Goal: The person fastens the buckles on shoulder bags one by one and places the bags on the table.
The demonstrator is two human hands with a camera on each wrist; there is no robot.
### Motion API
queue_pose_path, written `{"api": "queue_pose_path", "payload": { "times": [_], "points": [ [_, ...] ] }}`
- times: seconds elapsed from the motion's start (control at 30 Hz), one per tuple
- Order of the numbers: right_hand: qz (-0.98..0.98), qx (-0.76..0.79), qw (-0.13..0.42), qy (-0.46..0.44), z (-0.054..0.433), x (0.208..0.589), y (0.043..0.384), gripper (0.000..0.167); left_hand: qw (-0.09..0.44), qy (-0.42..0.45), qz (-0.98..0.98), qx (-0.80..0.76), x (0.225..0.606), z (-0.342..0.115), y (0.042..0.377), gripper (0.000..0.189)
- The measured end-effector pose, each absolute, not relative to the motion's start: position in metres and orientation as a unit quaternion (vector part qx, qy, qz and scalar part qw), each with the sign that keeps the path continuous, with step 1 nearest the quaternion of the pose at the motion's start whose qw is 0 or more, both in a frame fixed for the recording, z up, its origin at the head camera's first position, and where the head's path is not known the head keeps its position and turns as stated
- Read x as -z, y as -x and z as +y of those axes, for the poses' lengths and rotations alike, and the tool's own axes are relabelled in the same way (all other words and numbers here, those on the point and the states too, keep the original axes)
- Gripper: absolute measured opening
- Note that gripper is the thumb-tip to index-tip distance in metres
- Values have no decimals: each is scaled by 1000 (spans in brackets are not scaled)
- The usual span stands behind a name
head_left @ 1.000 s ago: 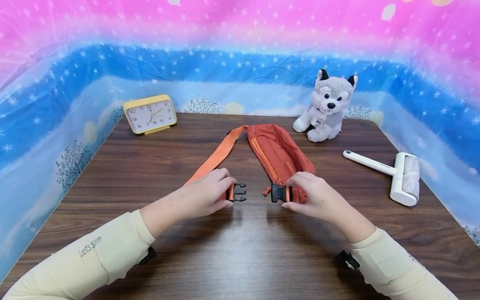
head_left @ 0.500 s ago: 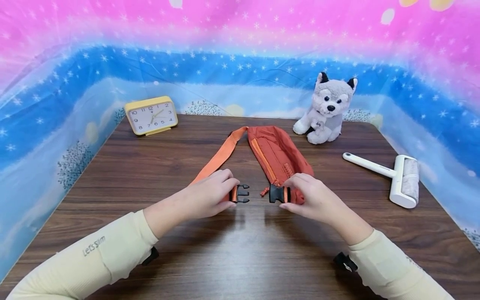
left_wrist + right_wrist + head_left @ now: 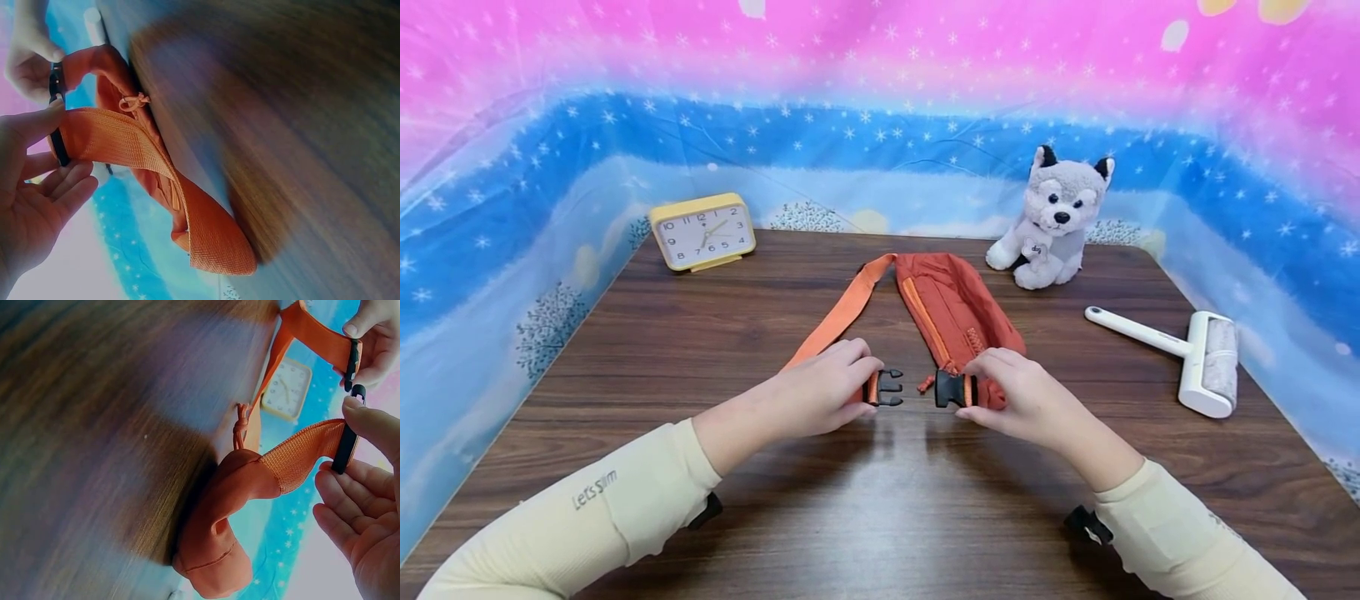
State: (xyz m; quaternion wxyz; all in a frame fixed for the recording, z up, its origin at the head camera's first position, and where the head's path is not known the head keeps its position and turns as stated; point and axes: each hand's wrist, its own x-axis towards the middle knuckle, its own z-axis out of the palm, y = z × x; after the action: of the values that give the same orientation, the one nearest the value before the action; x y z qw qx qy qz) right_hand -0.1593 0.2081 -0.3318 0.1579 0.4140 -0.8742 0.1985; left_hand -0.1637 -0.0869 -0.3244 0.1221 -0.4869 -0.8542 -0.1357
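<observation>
Over the table (image 3: 700, 333), the left hand (image 3: 816, 393) pinching the pronged buckle (image 3: 886, 388) and the right hand (image 3: 1022, 398) pinching the socket buckle (image 3: 949, 390) of the orange waist bag (image 3: 958, 308) have drawn closer, nearly ready to clip.

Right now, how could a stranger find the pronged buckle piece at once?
On the wooden table, find the orange waist bag. Its strap runs to the left hand, which pinches the pronged buckle piece: black, forked, unlike the blunt socket.
</observation>
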Motion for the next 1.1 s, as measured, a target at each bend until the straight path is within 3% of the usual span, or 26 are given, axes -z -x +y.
{"api": "queue_pose_path", "payload": {
  "times": [1.1],
  "points": [
    [-857,-208,182,-435,206,338,162,43,113,483,-858,132,325,-76,164,42]
  ]
}}
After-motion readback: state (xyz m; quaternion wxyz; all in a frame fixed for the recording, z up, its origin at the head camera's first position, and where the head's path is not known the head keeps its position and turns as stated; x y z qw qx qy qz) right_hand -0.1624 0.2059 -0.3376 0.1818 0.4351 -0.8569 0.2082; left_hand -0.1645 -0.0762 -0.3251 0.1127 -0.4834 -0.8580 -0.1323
